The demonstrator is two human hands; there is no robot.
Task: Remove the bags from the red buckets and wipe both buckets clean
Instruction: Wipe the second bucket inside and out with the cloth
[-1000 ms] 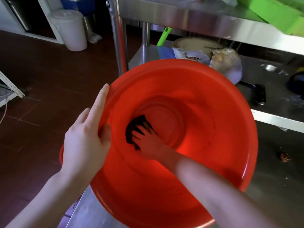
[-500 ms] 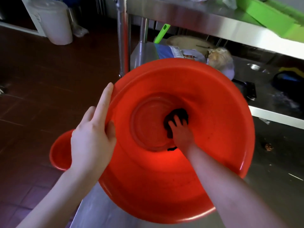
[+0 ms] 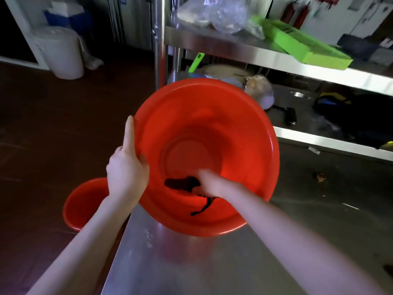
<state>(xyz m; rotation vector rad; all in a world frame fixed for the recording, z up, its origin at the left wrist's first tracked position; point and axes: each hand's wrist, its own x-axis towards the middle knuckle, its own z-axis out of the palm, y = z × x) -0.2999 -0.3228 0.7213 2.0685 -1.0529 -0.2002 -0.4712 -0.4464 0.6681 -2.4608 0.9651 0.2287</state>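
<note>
Against my right hand [image 3: 209, 182], too blurred to tell its grip, lies a cloth [image 3: 182, 184]; my left hand [image 3: 127, 169] pinches the bucket [image 3: 212, 128] rim.

I see a dim room with a dark floor [image 3: 53, 124]; the right hand [image 3: 209, 183] is motion-blurred, glare streaks the steel table [image 3: 170, 262], and the upper-right corner is soft.

red bucket [image 3: 234, 128]: tilted on table [image 3: 191, 262] | second red bucket [image 3: 85, 205]: probably on floor [image 3: 42, 128]
</note>
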